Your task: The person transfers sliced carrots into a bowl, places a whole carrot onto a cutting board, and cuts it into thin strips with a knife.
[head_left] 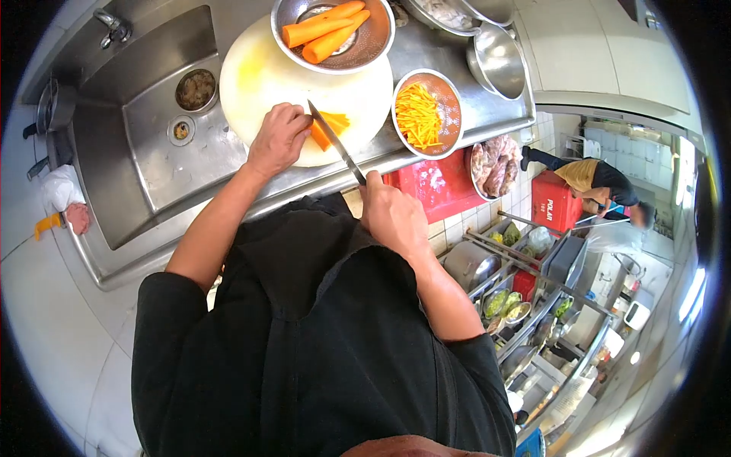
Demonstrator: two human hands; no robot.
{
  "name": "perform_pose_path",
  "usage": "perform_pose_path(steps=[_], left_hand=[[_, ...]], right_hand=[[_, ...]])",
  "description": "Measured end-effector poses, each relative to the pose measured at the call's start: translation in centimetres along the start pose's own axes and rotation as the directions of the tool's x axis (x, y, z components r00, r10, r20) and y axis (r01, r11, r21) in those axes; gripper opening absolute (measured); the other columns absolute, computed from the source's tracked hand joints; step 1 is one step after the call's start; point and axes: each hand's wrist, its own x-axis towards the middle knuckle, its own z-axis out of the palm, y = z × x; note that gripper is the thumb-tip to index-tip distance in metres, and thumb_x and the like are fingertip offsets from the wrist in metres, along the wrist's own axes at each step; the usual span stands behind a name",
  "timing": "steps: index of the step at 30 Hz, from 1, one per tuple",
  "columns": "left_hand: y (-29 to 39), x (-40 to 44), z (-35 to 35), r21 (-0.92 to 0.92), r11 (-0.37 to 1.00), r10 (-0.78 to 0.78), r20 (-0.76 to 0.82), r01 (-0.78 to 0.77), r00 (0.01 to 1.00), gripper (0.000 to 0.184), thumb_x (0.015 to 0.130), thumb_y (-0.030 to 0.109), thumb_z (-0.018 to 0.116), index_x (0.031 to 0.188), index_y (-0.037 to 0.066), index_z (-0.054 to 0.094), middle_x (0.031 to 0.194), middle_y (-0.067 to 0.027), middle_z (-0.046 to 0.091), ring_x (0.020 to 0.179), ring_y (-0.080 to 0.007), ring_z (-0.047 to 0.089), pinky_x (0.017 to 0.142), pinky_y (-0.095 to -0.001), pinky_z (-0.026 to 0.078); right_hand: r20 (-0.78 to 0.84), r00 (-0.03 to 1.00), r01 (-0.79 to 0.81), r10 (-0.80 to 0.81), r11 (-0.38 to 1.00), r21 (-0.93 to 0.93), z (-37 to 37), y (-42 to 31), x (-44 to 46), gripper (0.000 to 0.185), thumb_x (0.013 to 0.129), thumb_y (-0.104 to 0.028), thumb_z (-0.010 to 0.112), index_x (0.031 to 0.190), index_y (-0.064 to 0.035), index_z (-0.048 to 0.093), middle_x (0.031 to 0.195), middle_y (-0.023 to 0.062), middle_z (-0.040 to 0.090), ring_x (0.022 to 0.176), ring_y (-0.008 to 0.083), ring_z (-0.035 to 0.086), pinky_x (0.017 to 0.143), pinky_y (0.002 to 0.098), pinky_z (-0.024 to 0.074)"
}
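Head view, sole camera: the cut carrot lies on the round cutting board, which rests on the steel counter beside the sink. The left hand, fingers bent and drawn together, holds the carrot at its sink-side edge. The right hand is closed around the handle of the knife, whose blade lies across the carrot pieces. Whole peeled carrots sit in the large colander; fine carrot strips fill the smaller one. Step in hand, as judged: slicing. The next cut calls for a firm hold and fingertips tucked back — the left fingers sit close to the blade.
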Motion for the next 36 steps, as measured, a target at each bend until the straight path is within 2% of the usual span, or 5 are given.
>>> perform_pose_path(steps=[10,18,25,29,36], left_hand=[[0.1,0.2,-0.1,0.002,1.0,0.005,-0.016,-0.005,1.0,0.022,0.083,0.005,0.073,0.104,0.003,0.067,0.109,-0.0114,0.061,0.11,-0.0347,0.057,0.097,-0.0443,0.047],[0.1,0.0,0.0,-0.01,0.999,-0.032,0.03,0.033,0.999,0.024,0.083,0.004,0.073,0.105,0.0,0.066,0.111,-0.0151,0.061,0.113,-0.0373,0.056,0.1,-0.0457,0.046],[0.0,-0.1,-0.1,-0.03,0.999,-0.02,0.01,0.021,1.0,0.022,0.085,0.005,0.072,0.105,0.001,0.066,0.109,-0.014,0.061,0.112,-0.0364,0.056,0.101,-0.0448,0.046],[0.1,0.0,0.0,-0.016,1.0,-0.011,-0.016,0.01,1.0,0.02,0.085,0.006,0.071,0.104,0.002,0.068,0.108,-0.0119,0.062,0.111,-0.0345,0.057,0.099,-0.0437,0.046],[0.1,0.1,0.0,-0.02,1.0,-0.007,-0.033,0.006,0.999,0.02,0.084,0.006,0.072,0.104,0.003,0.069,0.109,-0.0109,0.062,0.11,-0.0335,0.057,0.099,-0.0434,0.047]], right_hand=[[0.052,0.998,-0.041,0.041,0.999,0.01,2.5,0.2,1.0,0.012,0.096,-0.008,0.05,0.097,0.0012,0.058,0.077,0.024,0.072,0.072,0.0408,0.075,0.064,0.0527,0.0603],[-0.014,1.0,0.0,0.001,0.994,0.108,7.8,0.6,4.6,0.013,0.094,-0.006,0.051,0.101,0.0023,0.057,0.079,0.0278,0.072,0.076,0.0443,0.074,0.071,0.0552,0.0592],[-0.055,0.998,0.003,0.003,0.994,0.108,4.8,0.1,4.5,0.009,0.095,-0.007,0.054,0.098,0.0009,0.057,0.078,0.0275,0.072,0.075,0.0456,0.073,0.069,0.0557,0.0579],[-0.014,1.0,-0.021,0.023,0.994,0.109,1.1,-0.8,2.1,0.015,0.1,-0.014,0.052,0.098,0.0002,0.057,0.076,0.0266,0.071,0.075,0.0448,0.074,0.068,0.055,0.0579],[0.079,0.993,-0.094,0.092,0.995,0.022,1.1,-1.3,1.3,0.016,0.1,-0.015,0.051,0.099,-0.0003,0.057,0.078,0.0262,0.072,0.077,0.0423,0.075,0.07,0.0536,0.0592]])
